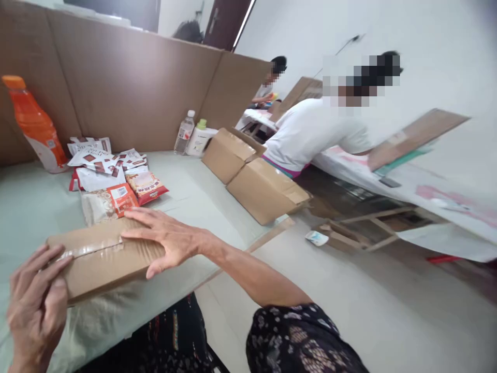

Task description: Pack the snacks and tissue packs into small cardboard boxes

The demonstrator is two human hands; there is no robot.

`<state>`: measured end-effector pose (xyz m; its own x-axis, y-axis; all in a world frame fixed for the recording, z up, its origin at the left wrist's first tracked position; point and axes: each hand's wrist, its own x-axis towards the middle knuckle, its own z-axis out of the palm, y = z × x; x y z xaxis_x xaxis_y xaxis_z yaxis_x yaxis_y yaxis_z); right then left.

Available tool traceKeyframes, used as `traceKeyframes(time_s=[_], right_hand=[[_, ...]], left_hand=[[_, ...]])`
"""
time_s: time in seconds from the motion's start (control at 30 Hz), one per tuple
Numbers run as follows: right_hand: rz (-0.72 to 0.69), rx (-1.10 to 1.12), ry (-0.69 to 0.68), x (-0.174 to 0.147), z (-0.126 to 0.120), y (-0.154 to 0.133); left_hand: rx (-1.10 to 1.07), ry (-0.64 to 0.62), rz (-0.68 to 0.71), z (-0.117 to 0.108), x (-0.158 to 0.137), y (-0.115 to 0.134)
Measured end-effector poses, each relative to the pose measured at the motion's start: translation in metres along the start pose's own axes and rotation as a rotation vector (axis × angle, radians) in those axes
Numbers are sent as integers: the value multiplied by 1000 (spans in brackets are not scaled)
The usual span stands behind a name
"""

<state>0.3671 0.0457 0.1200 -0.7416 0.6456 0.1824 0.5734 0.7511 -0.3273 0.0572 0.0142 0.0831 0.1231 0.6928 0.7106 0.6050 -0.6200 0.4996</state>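
A closed cardboard box (104, 259) lies flat at the near left of the table, with clear tape (99, 247) along its top seam. My left hand (39, 300) grips the box's left end, fingers bent over the top and thumb at the near side. Across the right end, my right hand (166, 241) rests with its fingers spread and the thumb apart. Just behind the box are a clear-and-orange snack bag (111, 203) and a red-and-cream packet (146, 187). Several white-and-brown packets (103, 161) are heaped farther back.
An orange bottle (37, 127) stands at the left by a cardboard partition (135, 88). A clear bottle (184, 133) and a white bottle with a green cap (200, 139) stand farther right. Two cardboard boxes (264, 191) sit at the table's right edge. A person in white (310, 129) is beyond.
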Motion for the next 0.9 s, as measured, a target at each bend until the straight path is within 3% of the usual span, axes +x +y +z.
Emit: traceKeyframes(time_s=[0.17,0.3,0.4,0.6,0.77,0.9], right_hand=[[-17,2,113,-23,10,-11],[21,41,219,-70,3,-13],[137,19,305,-117,-3,-14],[448,-132,451,-200,-7,-18],[764,-289,609,-238,-14,28],[997,-365,666,-228,-32,98]], left_hand=[[-40,39,29,6,-3,6],[-39,-171,168,20,0,13],[-33,-345,280,39,3,23],[-17,-488,473,74,12,45],[39,-517,489,100,12,32],[96,-510,477,129,-4,3]])
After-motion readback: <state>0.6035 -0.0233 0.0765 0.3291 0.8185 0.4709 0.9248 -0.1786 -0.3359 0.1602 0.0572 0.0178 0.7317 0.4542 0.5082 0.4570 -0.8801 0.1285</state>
